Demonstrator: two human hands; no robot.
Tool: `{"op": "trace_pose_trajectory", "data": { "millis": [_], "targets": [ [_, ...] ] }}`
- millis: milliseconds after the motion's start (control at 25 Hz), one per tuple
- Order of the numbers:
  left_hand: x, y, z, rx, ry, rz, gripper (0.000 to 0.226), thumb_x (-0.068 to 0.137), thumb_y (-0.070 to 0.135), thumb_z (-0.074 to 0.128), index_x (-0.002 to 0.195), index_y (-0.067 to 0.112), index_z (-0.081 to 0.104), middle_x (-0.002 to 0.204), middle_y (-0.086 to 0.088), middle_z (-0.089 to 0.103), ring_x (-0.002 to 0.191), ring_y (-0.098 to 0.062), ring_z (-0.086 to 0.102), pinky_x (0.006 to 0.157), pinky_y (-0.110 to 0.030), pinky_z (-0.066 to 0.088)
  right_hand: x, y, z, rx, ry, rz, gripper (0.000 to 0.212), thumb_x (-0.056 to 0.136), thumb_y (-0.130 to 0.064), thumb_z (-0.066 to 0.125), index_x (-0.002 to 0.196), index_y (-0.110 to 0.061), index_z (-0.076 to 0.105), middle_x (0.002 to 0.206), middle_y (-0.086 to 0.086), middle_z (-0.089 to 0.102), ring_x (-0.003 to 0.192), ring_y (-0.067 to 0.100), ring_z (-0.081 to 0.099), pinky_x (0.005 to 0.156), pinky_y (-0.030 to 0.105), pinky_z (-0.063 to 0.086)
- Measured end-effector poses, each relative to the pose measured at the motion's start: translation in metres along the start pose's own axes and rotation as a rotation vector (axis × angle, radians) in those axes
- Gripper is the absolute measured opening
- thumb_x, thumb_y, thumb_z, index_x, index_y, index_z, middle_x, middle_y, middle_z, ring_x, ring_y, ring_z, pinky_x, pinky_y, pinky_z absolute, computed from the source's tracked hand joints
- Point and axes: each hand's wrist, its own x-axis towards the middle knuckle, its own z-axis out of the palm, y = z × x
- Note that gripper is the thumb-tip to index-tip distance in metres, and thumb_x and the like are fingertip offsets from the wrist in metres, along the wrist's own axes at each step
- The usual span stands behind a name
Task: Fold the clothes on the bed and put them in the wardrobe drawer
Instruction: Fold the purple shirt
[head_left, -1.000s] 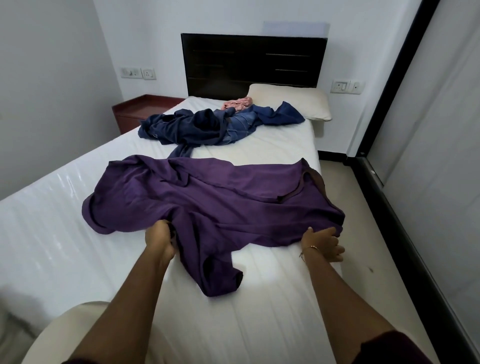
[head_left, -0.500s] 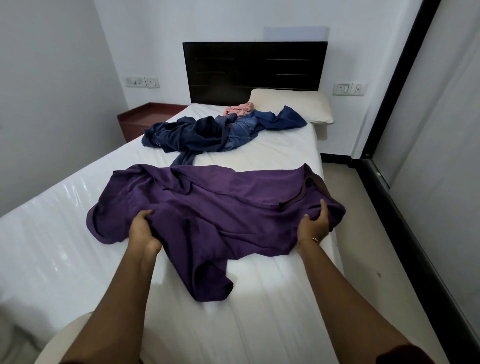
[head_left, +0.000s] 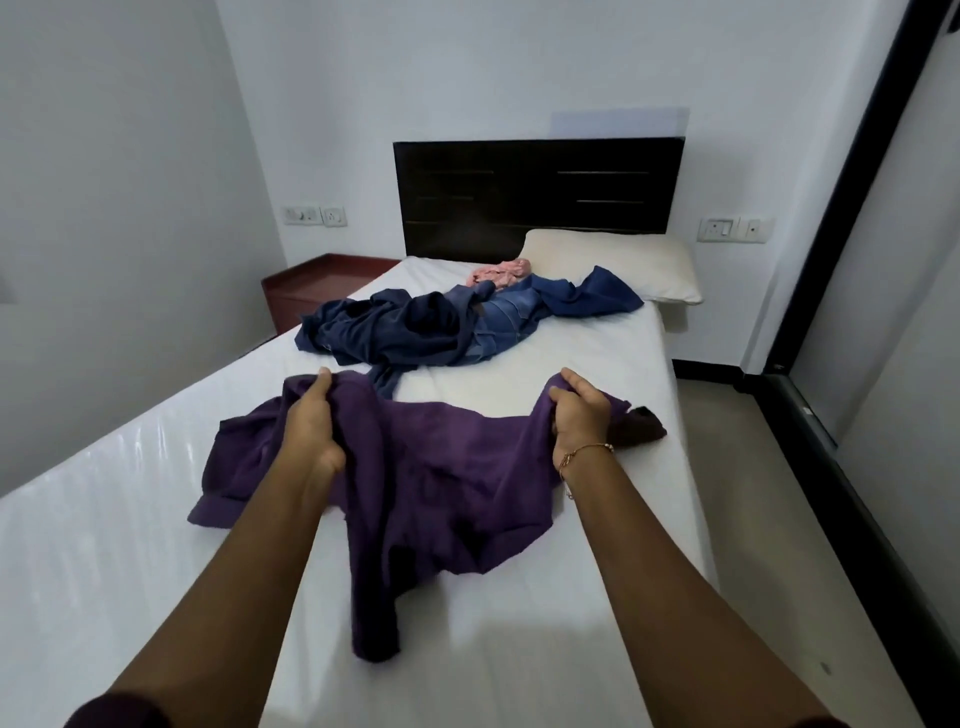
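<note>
L hand (head_left: 311, 423) & R hand (head_left: 579, 415) each had fingers curled tight on the purple cloth (head_left: 436, 483), pulling its top edge up off the white bed (head_left: 571, 353). Rest of it lay on the bed. Blue clothes (head_left: 441, 325) were piled behind, near the pillow (head_left: 613, 265).

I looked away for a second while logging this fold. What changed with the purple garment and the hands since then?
Both the left hand and right hand gripped the purple garment and carried its near edge up toward the headboard, bunching it. The blue clothes, pink item and pillow stayed put.
</note>
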Motion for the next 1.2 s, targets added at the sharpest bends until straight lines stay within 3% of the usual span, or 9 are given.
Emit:
{"op": "trace_pose_trajectory", "data": {
  "millis": [240, 440, 600, 720, 920, 1040, 1120, 1160, 1200],
  "targets": [
    [0.052, 0.066, 0.101, 0.039, 0.046, 0.105, 0.047, 0.09, 0.048, 0.054, 0.121, 0.013, 0.059, 0.118, -0.006, 0.064, 0.101, -0.023, 0.062, 0.082, -0.039, 0.052, 0.049, -0.061, 0.035, -0.05, -0.166, -0.006, 0.045, 0.09, 0.003, 0.052, 0.133, -0.01, 0.05, 0.134, 0.008, 0.051, 0.113, 0.017, 0.05, 0.106, 0.038, 0.041],
    [-0.004, 0.155, 0.177, 0.102, 0.116, 0.176, 0.042, 0.095, 0.032, 0.051, 0.129, 0.007, 0.051, 0.123, -0.007, 0.058, 0.102, -0.022, 0.057, 0.078, -0.032, 0.047, 0.035, -0.195, 0.046, 0.05, -0.266, 0.022, 0.05, 0.092, 0.007, 0.047, 0.139, -0.008, 0.04, 0.136, 0.007, 0.042, 0.115, 0.022, 0.049, 0.086, 0.028, 0.047],
    [-0.087, 0.246, 0.224, 0.017, 0.158, 0.346, 0.025, 0.097, 0.023, 0.049, 0.116, 0.007, 0.055, 0.105, -0.005, 0.059, 0.1, -0.019, 0.055, 0.083, -0.032, 0.048, 0.031, -0.325, 0.059, 0.104, -0.304, -0.098, 0.051, 0.089, 0.011, 0.05, 0.138, -0.001, 0.041, 0.114, 0.011, 0.052, 0.083, 0.013, 0.055, 0.068, 0.021, 0.051],
    [-0.133, 0.305, 0.21, -0.138, 0.298, 0.437, 0.009, 0.096, 0.018, 0.051, 0.102, 0.012, 0.053, 0.101, -0.009, 0.061, 0.085, -0.019, 0.057, 0.066, -0.03, 0.051, 0.045, -0.393, 0.051, 0.131, -0.182, -0.144, 0.052, 0.087, 0.012, 0.051, 0.137, 0.0, 0.042, 0.104, 0.011, 0.058, 0.08, 0.015, 0.055, 0.055, 0.013, 0.051],
    [-0.168, 0.364, 0.141, -0.148, 0.528, 0.382, 0.04, 0.097, 0.019, 0.041, 0.135, 0.006, 0.044, 0.142, -0.011, 0.046, 0.128, -0.024, 0.046, 0.07, -0.016, 0.05, 0.057, -0.437, 0.033, 0.013, -0.117, -0.057, 0.057, 0.089, 0.014, 0.044, 0.142, -0.002, 0.033, 0.14, 0.016, 0.039, 0.099, 0.022, 0.048, 0.085, 0.031, 0.049],
    [-0.164, 0.353, 0.117, 0.511, 0.776, 0.357, 0.041, 0.097, 0.021, 0.04, 0.135, 0.005, 0.042, 0.142, -0.009, 0.044, 0.133, -0.02, 0.04, 0.086, -0.013, 0.044, 0.058, -0.426, 0.04, 0.002, -0.135, -0.015, 0.041, 0.086, 0.017, 0.043, 0.121, -0.003, 0.049, 0.118, 0.012, 0.048, 0.096, 0.024, 0.053, 0.09, 0.036, 0.049],
    [-0.176, 0.346, 0.108, 0.101, 0.696, 0.29, 0.042, 0.099, 0.02, 0.034, 0.138, 0.004, 0.038, 0.145, -0.011, 0.04, 0.133, -0.022, 0.04, 0.058, -0.007, 0.047, 0.054, -0.415, 0.043, -0.022, -0.107, 0.018, 0.029, 0.083, 0.015, 0.044, 0.097, -0.009, 0.052, 0.095, 0.005, 0.051, 0.101, 0.028, 0.056, 0.088, 0.041, 0.053],
    [-0.187, 0.344, 0.108, 0.003, 0.641, 0.298, 0.043, 0.099, 0.02, 0.032, 0.14, 0.006, 0.035, 0.147, -0.011, 0.038, 0.134, -0.022, 0.04, 0.05, -0.006, 0.045, 0.051, -0.408, 0.046, -0.043, -0.11, 0.028, 0.03, 0.082, 0.014, 0.044, 0.104, -0.005, 0.052, 0.098, 0.006, 0.051, 0.102, 0.028, 0.057, 0.083, 0.039, 0.056],
    [-0.191, 0.341, 0.103, 0.107, 0.662, 0.268, 0.045, 0.1, 0.024, 0.034, 0.142, 0.008, 0.032, 0.147, -0.009, 0.036, 0.134, -0.021, 0.038, 0.06, -0.006, 0.048, 0.048, -0.401, 0.051, -0.053, -0.099, 0.034, 0.041, 0.082, 0.014, 0.044, 0.12, 0.0, 0.048, 0.108, 0.008, 0.052, 0.102, 0.028, 0.058, 0.079, 0.037, 0.057]
  ]
}}
